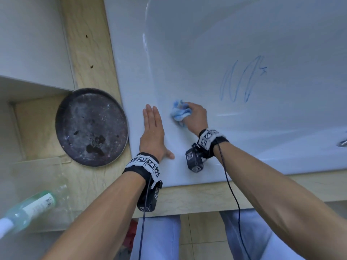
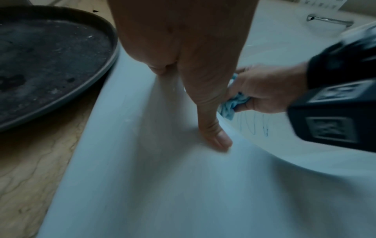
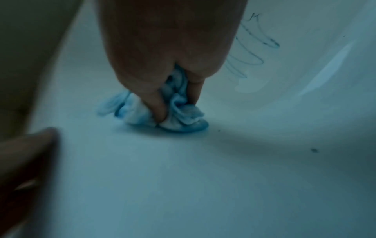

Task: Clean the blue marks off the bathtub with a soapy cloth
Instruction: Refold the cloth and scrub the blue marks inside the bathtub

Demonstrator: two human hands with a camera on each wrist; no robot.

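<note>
From the head view, we see our right hand [image 1: 195, 117] with its fingers clamped on a bunched blue cloth [image 1: 179, 112], pressed on the bathtub [image 1: 206, 44] wall just inside the rim. The blue marks [image 1: 242, 81], a looping scribble, lie beyond and to the right of those fingers, well apart from the cloth and seemingly whole. Our left hand [image 1: 152, 130] lies flat on the rim, fingers straight and together, just left of the cloth. A dark round pan [image 1: 90, 126] and a clear bottle [image 1: 32, 207] sit on the counter [image 1: 88, 44] further left.

From the left wrist, we see the left thumb pressed on the rim, with the cloth [image 2: 234, 104] and the scribble [image 2: 256, 125] past it.

From the right wrist, we see the fingers [image 3: 158, 106] dug into the cloth [image 3: 173, 117], which touches the tub; the marks [image 3: 250, 48] stand up and right of them, unwiped.

We judge that the scrubbing of these marks is all still to do.
</note>
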